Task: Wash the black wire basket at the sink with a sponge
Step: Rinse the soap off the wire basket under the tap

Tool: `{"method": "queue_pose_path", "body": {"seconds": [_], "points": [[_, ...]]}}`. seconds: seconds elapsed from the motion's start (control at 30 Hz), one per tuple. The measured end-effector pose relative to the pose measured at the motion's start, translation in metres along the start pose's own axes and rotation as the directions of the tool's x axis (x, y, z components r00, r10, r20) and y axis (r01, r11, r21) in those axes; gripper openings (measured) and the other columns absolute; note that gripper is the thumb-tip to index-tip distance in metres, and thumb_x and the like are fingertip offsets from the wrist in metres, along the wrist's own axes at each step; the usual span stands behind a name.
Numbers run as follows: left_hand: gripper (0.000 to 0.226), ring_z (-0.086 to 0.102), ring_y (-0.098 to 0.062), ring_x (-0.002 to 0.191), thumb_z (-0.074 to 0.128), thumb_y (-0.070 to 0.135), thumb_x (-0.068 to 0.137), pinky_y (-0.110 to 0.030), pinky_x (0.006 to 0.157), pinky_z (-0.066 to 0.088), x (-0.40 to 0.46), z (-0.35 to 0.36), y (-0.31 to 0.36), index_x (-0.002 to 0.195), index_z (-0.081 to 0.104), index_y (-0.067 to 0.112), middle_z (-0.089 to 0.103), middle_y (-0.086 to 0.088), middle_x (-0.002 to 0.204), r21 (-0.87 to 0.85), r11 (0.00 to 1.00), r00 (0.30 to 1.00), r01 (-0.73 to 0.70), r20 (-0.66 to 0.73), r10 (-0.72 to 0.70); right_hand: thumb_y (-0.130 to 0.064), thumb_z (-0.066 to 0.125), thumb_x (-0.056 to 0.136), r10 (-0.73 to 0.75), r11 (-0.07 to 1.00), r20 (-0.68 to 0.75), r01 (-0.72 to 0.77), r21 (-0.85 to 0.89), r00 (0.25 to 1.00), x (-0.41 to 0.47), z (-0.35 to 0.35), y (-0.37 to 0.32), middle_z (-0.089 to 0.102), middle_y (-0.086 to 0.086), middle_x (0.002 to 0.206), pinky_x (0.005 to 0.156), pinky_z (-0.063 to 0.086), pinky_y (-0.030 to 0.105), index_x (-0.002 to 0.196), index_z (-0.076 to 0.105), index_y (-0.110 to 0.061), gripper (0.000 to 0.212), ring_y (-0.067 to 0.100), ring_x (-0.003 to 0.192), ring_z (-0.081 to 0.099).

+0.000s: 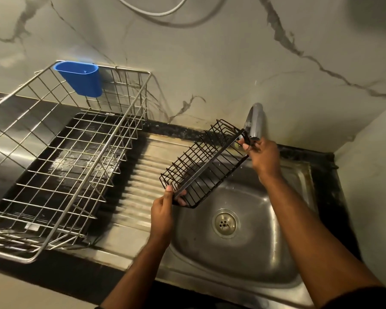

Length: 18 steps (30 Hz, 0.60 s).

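I hold the black wire basket (204, 162) under the tap (254, 121), left hand (163, 210) and right hand (263, 155) each gripping an end; no sponge in sight, rinsing seems nearly done.

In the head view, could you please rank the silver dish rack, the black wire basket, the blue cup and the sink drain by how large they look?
1. Silver dish rack
2. Black wire basket
3. Blue cup
4. Sink drain

The cup sits farther from the camera than the drain, so their order is unsure.

Black wire basket (204, 163), blue cup (80, 78), seemingly grey-veined marble wall (232, 52).
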<state>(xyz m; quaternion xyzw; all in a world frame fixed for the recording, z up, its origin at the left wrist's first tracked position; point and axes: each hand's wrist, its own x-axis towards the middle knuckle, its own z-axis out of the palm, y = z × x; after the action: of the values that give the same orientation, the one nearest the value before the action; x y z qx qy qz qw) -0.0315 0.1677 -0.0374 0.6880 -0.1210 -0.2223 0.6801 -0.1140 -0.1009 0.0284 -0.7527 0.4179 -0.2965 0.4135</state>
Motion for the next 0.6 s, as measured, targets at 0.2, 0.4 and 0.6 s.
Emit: {"method": "queue_pose_path", "body": {"seconds": [0.2, 0.4, 0.6], "points": [[0.072, 0.072, -0.016, 0.105, 0.047, 0.064, 0.096, -0.042, 0.094, 0.050, -0.002, 0.006, -0.011, 0.079, 0.072, -0.001, 0.079, -0.002, 0.097, -0.032, 0.993, 0.992, 0.118, 0.050, -0.116, -0.010, 0.072, 0.088, -0.018, 0.999, -0.042, 0.019, 0.041, 0.999, 0.000, -0.007, -0.015, 0.072, 0.004, 0.098, 0.077, 0.058, 0.034, 0.081, 0.066, -0.019, 0.013, 0.016, 0.090, 0.067], [0.058, 0.073, -0.016, 0.096, 0.056, 0.062, 0.092, -0.042, 0.087, 0.054, -0.004, 0.013, -0.017, 0.090, 0.074, 0.007, 0.079, 0.002, 0.102, -0.061, 0.969, 0.969, 0.239, 0.083, -0.234, -0.011, 0.075, 0.086, -0.050, 0.996, -0.056, 0.054, 0.067, 0.997, 0.004, -0.012, -0.018, 0.071, 0.001, 0.107, 0.078, 0.059, 0.028, 0.114, 0.071, -0.011, 0.028, -0.005, 0.080, 0.064], [0.045, 0.067, -0.025, 0.107, 0.044, 0.053, 0.094, -0.038, 0.087, 0.044, -0.004, 0.027, -0.019, 0.090, 0.067, 0.014, 0.075, -0.005, 0.104, -0.134, 0.921, 0.923, 0.365, 0.181, -0.340, -0.011, 0.077, 0.084, -0.122, 0.991, -0.037, 0.120, -0.051, 0.992, 0.007, -0.019, -0.018, 0.072, 0.006, 0.115, 0.093, 0.057, 0.041, 0.113, 0.072, -0.010, 0.030, 0.012, 0.102, 0.069]]}}
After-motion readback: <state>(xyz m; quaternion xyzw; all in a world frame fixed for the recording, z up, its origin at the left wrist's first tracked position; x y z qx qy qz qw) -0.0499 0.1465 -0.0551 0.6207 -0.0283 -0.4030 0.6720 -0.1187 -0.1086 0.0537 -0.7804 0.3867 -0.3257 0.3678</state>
